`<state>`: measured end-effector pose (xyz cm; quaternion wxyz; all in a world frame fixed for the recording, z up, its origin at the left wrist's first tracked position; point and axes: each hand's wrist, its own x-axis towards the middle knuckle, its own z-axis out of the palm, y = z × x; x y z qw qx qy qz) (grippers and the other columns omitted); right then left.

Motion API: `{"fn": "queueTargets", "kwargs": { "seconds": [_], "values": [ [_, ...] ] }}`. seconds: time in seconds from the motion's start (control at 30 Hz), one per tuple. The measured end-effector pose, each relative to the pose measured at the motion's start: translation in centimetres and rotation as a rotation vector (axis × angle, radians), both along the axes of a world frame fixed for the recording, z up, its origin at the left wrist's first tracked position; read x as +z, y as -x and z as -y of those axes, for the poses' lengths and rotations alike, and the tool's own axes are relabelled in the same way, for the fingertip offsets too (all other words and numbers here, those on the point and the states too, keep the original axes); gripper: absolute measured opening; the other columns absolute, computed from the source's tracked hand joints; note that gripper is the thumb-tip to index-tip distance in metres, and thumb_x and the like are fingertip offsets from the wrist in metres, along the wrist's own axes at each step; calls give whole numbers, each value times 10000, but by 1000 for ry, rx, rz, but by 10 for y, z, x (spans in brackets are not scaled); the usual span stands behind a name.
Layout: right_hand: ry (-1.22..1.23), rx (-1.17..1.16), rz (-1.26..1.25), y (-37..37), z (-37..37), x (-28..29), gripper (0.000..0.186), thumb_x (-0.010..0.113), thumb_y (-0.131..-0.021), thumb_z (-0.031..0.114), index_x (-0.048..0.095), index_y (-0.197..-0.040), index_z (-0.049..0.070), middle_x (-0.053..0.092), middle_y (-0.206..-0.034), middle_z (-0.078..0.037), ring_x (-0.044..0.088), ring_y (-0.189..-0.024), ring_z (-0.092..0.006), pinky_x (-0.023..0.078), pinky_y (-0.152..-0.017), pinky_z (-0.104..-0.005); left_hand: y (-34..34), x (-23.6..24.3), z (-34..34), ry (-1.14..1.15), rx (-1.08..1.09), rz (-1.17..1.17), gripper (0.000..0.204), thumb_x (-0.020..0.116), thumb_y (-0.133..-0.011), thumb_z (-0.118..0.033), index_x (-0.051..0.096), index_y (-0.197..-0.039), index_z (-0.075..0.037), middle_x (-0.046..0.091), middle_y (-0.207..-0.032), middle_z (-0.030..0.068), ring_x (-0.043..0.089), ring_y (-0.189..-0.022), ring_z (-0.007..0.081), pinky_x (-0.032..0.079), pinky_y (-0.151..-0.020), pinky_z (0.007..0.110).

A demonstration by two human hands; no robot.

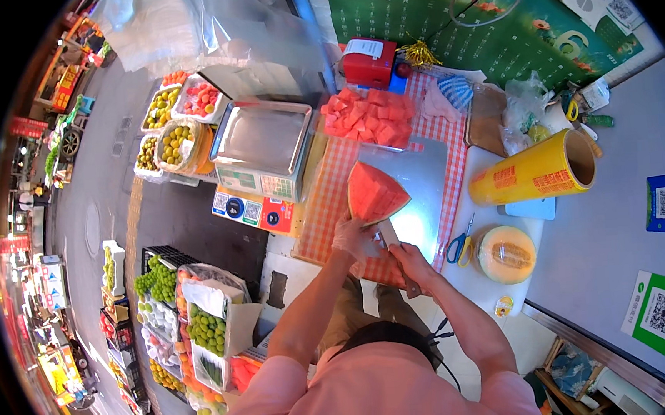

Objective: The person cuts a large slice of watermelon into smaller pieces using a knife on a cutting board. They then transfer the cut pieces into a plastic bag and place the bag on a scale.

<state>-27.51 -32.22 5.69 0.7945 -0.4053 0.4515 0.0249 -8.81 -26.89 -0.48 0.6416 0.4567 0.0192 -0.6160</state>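
My left hand (352, 238), in a see-through glove, grips a wedge of watermelon (378, 195) by its rind end. Red flesh faces up, with cut lines across it. In my right hand (413, 263) is a knife (389, 236); its dark handle juts out below my fingers, and the blade points up toward the rind. The wedge is over a shiny metal board (423, 178) on a red-checked cloth (330, 200). Just beyond it, a see-through tray heaped with watermelon chunks (369, 118) stands on the table.
Left of the cloth is a weighing scale (262, 139). On the right are a yellow roll of cling film (534, 169), scissors (460, 249) and a wrapped half melon (507, 255). Boxed grapes (207, 329) stand lower left. A red device (369, 62) sits at the back.
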Motion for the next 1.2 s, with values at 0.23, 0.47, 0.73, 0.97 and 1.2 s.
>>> {"fn": "queueTargets", "kwargs": {
  "seconds": [0.23, 0.47, 0.73, 0.97, 1.2],
  "values": [
    [-74, 184, 52, 21, 37, 47, 285, 495, -1006, 318, 545, -1006, 37, 484, -614, -24, 448, -429, -115, 369, -405, -272, -39, 53, 1, 105, 199, 69, 282, 584, -910, -111, 574, -1189, -71, 678, -1080, 100, 671, -953, 253, 582, -724, 396],
    [116, 221, 70, 36, 90, 96, 356, 514, -1000, 364, 558, -964, 12, 501, -619, -16, 471, -444, -99, 363, -377, -255, -115, 108, 43, 34, 174, 266, 306, 463, -923, -10, 503, -1223, 35, 635, -1150, 184, 684, -943, 323, 632, -752, 408],
    [1083, 323, -366, -96, 190, 85, 461, 491, -941, 364, 655, -980, -65, 662, -942, -295, 646, -947, -425, 487, -845, -507, -195, 126, 119, -59, -43, 424, 273, 504, -900, 0, 499, -1169, 46, 621, -1119, 156, 673, -922, 288, 632, -676, 402],
    [1074, 460, -370, -151, 227, 101, 421, 492, -928, 357, 680, -986, -14, 690, -990, -215, 660, -961, -378, 499, -865, -491, -238, 125, 185, -136, -616, 1223, 194, 669, -806, -139, 671, -956, -16, 695, -908, 134, 684, -844, 258, 572, -663, 382],
    [1144, 483, -391, -151, 256, 87, 355, 503, -917, 289, 696, -1021, 9, 692, -1049, -189, 668, -996, -332, 517, -866, -448, -211, 181, 236, -201, -1535, 2439, 260, 764, -704, -282, 749, -859, -74, 713, -967, 157, 691, -910, 281, 548, -812, 352]
  ]
}}
